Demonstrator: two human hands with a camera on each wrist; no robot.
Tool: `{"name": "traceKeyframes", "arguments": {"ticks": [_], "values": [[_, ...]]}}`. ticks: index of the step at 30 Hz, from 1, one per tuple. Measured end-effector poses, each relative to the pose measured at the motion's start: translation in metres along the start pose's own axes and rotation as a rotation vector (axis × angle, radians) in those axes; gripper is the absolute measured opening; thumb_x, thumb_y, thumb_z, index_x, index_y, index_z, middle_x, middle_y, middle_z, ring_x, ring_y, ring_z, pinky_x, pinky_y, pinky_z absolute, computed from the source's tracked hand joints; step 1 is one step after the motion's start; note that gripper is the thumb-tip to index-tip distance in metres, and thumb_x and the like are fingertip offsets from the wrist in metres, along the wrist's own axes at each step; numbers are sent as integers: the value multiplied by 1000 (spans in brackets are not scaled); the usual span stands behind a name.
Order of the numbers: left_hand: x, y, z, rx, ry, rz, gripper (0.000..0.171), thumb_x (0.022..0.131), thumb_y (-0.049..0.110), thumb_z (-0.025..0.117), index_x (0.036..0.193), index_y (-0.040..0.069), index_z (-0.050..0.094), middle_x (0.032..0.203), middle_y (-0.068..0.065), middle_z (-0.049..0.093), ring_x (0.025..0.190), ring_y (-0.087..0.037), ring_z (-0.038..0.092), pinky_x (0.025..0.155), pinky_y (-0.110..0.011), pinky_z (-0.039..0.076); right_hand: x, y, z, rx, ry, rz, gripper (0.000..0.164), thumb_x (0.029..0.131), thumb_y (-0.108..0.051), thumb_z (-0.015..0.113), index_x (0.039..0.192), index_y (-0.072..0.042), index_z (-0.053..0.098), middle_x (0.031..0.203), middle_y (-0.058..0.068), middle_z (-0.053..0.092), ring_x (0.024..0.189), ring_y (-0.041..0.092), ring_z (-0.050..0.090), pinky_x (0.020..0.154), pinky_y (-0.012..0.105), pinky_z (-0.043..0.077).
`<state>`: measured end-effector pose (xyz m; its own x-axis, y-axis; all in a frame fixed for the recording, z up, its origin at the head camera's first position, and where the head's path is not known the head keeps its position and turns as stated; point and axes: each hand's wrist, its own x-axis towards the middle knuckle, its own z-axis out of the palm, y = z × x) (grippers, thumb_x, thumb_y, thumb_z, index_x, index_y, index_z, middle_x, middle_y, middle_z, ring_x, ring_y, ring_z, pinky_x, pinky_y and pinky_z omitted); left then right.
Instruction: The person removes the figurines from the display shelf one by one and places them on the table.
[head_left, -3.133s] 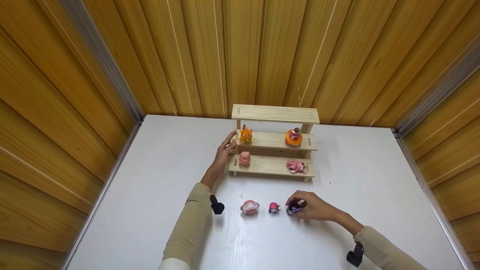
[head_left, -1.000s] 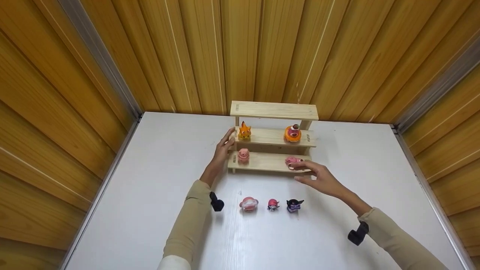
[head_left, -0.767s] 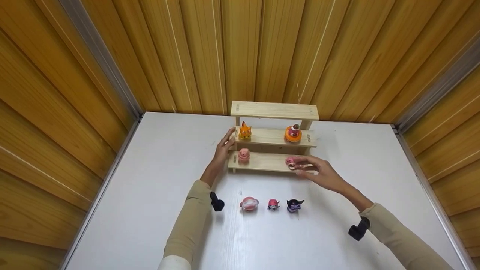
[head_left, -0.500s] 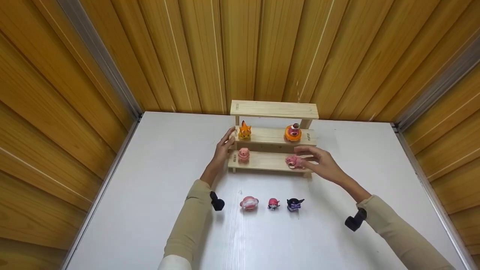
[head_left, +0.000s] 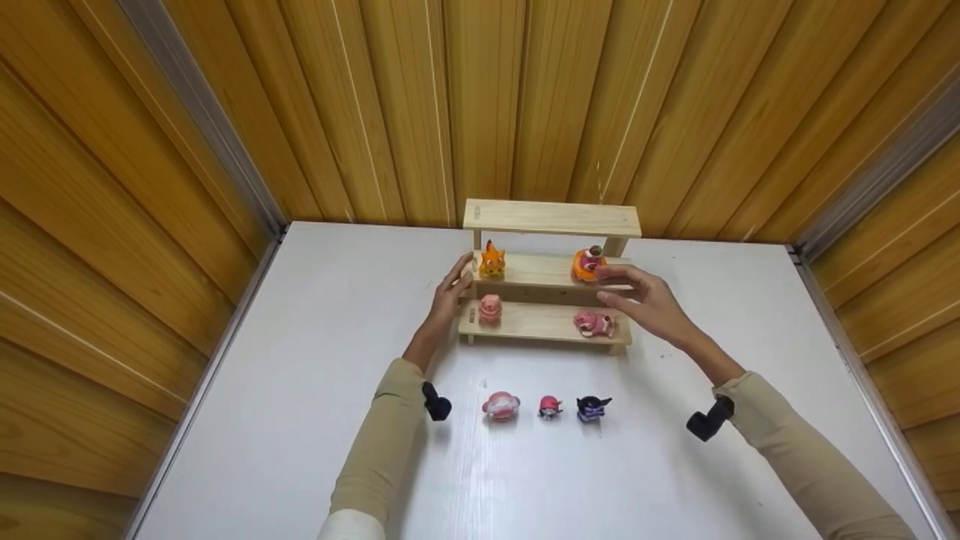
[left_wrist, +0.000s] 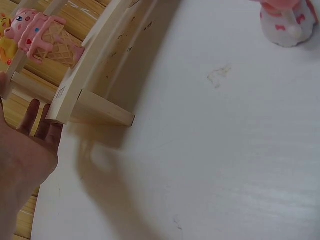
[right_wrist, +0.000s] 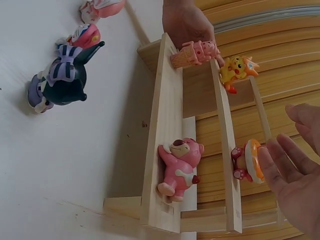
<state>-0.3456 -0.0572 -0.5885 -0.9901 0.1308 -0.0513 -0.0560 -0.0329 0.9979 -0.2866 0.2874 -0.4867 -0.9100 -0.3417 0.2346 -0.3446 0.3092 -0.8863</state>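
Observation:
My left hand (head_left: 446,300) rests against the left end of a three-tier wooden display rack (head_left: 540,270), fingers fairly straight along its side. At the rack's right side my right hand (head_left: 652,304) has thumb and fingers apart, fingertips right at the orange ring of a pink bear figurine (right_wrist: 250,161) on the middle shelf. Below it, a second pink bear figurine (head_left: 595,324) lies on the bottom shelf. An orange-and-yellow figurine (head_left: 492,261) stands at the middle shelf's left. Under that is a pink ice-cream-cone figurine (left_wrist: 47,36).
On the white table (head_left: 675,480) before the rack, three figurines stand in a row: a pink-and-white one (head_left: 501,406), a small red-pink one (head_left: 550,407) and a black one with a purple bow (head_left: 592,409). Wood-panelled walls (head_left: 480,97) enclose the table.
My right hand has left the black figurine on the table, touched the lying bear on the bottom shelf, then let go and risen to the bear in the orange ring. The left hand has stayed put.

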Motion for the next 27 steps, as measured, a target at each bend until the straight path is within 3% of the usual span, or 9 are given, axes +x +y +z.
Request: {"name": "traceKeyframes", "arguments": {"ticks": [6, 13, 17, 21, 27], "values": [[-2, 0, 0, -3, 6, -12, 52, 111, 33, 41, 161, 25, 34, 170, -3, 27, 150, -35, 36, 124, -54, 27, 12, -6, -10, -25, 44, 9, 38, 96, -4, 69, 133, 3, 62, 130, 27, 64, 117, 20, 64, 92, 12, 52], [-3, 0, 0, -13, 1, -18, 52, 111, 34, 40, 161, 25, 33, 170, -5, 26, 149, -37, 36, 123, -57, 27, 28, -5, -15, -12, 118, 38, 39, 96, -7, 71, 132, 4, 62, 127, 26, 65, 113, 11, 62, 91, 11, 52], [-2, -1, 1, -23, -10, -4, 52, 111, 33, 40, 162, 24, 33, 171, -4, 24, 151, -37, 34, 124, -55, 25, 34, -1, -16, -42, 177, 55, 41, 96, -3, 69, 134, 8, 59, 129, 29, 63, 114, 19, 61, 90, 9, 50], [-3, -1, 1, -25, -13, -3, 52, 111, 33, 41, 161, 24, 33, 171, -4, 25, 153, -35, 31, 125, -55, 23, 39, 6, -15, -44, 195, 90, 47, 95, -1, 69, 139, 9, 55, 136, 31, 58, 120, 27, 57, 99, 20, 51], [-5, -1, 1, -25, 5, -26, 52, 110, 32, 42, 161, 25, 34, 171, -3, 24, 154, -36, 30, 125, -57, 23, 42, 19, -9, -7, 111, 149, 58, 94, -10, 74, 146, 1, 52, 147, 19, 54, 132, 28, 52, 117, 46, 42]]}}
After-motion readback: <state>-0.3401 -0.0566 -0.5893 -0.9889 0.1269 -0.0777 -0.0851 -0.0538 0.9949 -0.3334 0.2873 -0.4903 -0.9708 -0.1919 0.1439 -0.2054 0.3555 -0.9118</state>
